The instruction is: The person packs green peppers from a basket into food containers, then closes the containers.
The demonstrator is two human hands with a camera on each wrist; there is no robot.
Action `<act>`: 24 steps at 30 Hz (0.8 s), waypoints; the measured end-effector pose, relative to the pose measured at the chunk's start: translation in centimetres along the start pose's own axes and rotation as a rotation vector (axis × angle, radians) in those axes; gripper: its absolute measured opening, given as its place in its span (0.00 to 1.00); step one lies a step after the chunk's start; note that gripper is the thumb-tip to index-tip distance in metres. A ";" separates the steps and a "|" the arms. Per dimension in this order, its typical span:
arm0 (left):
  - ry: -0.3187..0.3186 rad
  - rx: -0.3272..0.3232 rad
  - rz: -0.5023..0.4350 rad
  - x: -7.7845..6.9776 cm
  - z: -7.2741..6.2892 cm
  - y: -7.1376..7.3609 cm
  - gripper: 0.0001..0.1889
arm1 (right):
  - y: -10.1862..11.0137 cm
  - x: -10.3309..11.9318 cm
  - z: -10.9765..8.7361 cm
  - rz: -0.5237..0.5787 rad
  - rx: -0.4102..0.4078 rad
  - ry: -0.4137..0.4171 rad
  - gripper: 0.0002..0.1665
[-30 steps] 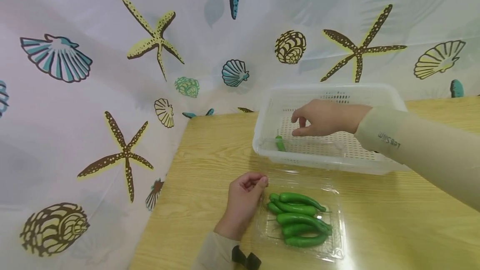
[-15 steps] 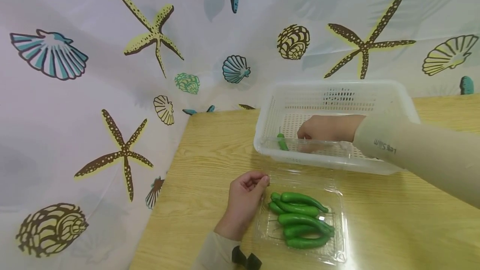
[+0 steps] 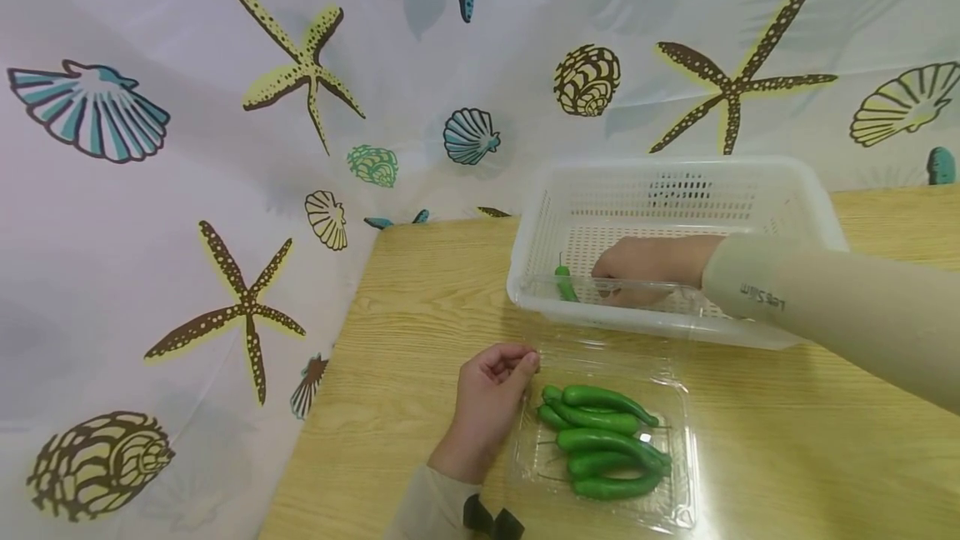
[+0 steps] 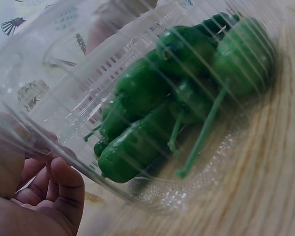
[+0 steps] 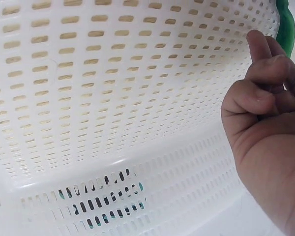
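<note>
Several green chili peppers (image 3: 603,440) lie in an open clear plastic clamshell box (image 3: 678,407). My left hand (image 3: 491,394) pinches the box's left rim between thumb and fingers, as the left wrist view also shows. My right hand (image 3: 645,265) reaches down into a white perforated basket (image 3: 630,319), partly behind the box's raised clear lid. Left of it, one green chili pepper (image 3: 564,283) lies in the basket. In the right wrist view, bent fingers (image 5: 260,98) are close to a green pepper (image 5: 286,29). I cannot tell whether they hold it.
The basket stands at the back of a wood-grain table (image 3: 420,298). A white curtain (image 3: 405,82) printed with starfish and shells hangs behind and to the left. The box stands in front of the basket.
My right hand has gone down from above the basket toward its near wall, its fingers now lower behind the clear lid. My left hand stays on the box rim.
</note>
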State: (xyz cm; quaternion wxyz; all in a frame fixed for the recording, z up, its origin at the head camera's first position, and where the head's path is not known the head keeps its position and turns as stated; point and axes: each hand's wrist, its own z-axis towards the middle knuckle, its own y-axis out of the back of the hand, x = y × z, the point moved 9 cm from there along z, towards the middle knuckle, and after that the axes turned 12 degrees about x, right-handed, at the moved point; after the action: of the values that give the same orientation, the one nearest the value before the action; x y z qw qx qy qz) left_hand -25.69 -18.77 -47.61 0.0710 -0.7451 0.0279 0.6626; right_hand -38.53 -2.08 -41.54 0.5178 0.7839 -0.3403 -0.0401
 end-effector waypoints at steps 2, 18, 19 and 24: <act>0.000 0.002 0.003 0.0 0.0 0.0 0.08 | -0.1 0.1 0.1 -0.007 -0.006 0.003 0.06; 0.006 0.002 0.024 -0.1 -0.1 0.0 0.08 | -0.7 0.2 0.6 -0.003 0.044 0.023 0.06; 0.005 0.001 0.023 -0.2 -0.1 0.0 0.08 | -0.7 0.3 0.7 -0.003 0.041 0.033 0.06; -0.005 0.000 0.010 -0.2 -0.1 0.0 0.09 | -0.6 0.4 0.9 0.000 0.015 0.049 0.10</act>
State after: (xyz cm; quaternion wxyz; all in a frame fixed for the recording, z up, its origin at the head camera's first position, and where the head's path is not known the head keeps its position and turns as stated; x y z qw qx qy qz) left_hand -25.66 -18.77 -47.41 0.0679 -0.7433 0.0312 0.6648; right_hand -38.35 -2.89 -42.39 0.5200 0.7886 -0.3278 -0.0180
